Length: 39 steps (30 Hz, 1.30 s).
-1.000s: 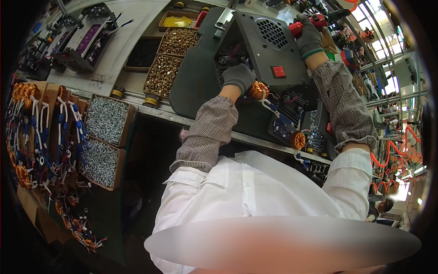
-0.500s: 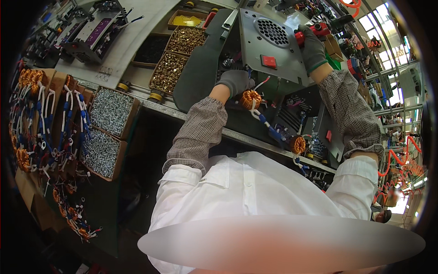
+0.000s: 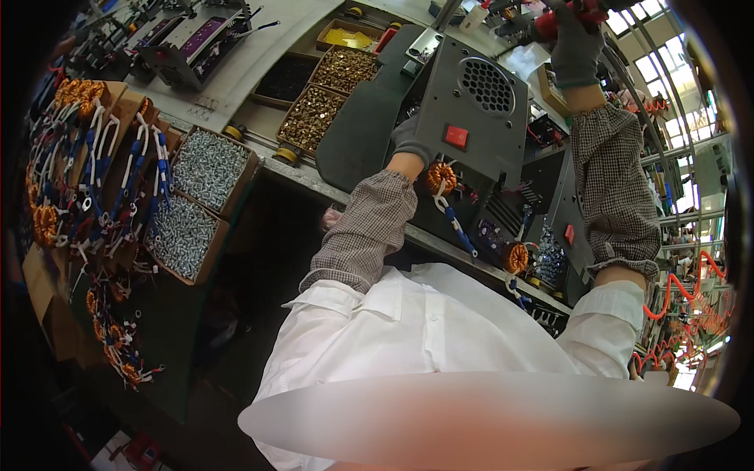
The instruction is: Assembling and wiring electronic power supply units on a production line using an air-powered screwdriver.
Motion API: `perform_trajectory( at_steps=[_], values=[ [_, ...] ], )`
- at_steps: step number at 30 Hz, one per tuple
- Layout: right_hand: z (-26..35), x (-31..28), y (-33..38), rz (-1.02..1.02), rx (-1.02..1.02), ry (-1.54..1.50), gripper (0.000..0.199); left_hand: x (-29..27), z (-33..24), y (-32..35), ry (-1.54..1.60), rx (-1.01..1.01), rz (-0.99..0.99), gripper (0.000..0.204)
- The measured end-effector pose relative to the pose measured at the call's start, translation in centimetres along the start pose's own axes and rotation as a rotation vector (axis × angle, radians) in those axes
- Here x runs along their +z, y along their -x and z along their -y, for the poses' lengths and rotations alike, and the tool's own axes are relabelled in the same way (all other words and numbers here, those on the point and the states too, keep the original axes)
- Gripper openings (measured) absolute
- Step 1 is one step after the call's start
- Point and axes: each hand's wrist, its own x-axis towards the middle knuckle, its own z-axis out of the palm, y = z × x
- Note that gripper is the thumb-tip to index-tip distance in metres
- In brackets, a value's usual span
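Note:
My left hand (image 3: 411,140), in a grey glove, is at the left edge of a grey metal panel (image 3: 479,114) with a round grille and a red rocker switch (image 3: 455,136). Its fingers are out of sight behind the panel. Just below hangs a copper-wound ring coil (image 3: 441,179) with blue and white leads. Beyond the panel, at upper right, my gloved right hand (image 3: 577,53) is closed around a red and black power screwdriver (image 3: 543,28), lifted away from the panel.
Boxes of brass-coloured fasteners (image 3: 311,118) and silver screws (image 3: 182,237) stand to the left. Bundles of coils with leads (image 3: 98,169) hang at far left. A second unit (image 3: 561,208) with another coil (image 3: 516,257) lies at right. A partly built unit (image 3: 192,51) sits far left.
My right hand has lifted the screwdriver up and away from the panel's right side. My left hand has slid farther behind the panel's left edge. The whole view has shifted slightly.

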Motion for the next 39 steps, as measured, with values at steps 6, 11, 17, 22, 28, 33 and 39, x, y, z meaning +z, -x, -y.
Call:
perform_trajectory(
  at_steps=[6,11,17,22,28,33,39],
  values=[
    [6.1,14.0,4.5,0.287,-0.016,-0.282,0.014,8.3,5.3,-6.1,0.384,0.07,-0.406,0.03],
    [1.8,12.0,8.4,0.477,0.191,-0.157,0.025,-1.2,-0.7,0.8,-0.069,0.096,-0.102,0.024],
    [1.3,12.4,10.5,0.594,0.293,-0.056,0.038,-0.9,0.4,3.6,-0.254,0.008,-0.368,0.019],
    [1.2,12.3,9.4,0.786,0.476,-0.02,0.037,-2.9,0.4,2.0,-0.369,0.015,-0.096,0.02],
    [-0.9,12.5,8.4,1.01,0.157,-0.242,0.034,-2.6,1.0,1.2,-0.255,-0.035,-0.047,0.019],
    [0.7,11.7,7.9,0.803,0.459,0.225,0.034,-4.0,0.7,1.3,-0.203,-0.056,0.008,0.026],
    [0.5,11.4,7.8,0.804,0.462,0.136,0.032,-3.6,0.5,0.7,-0.209,-0.062,0.051,0.025]
  ],
)
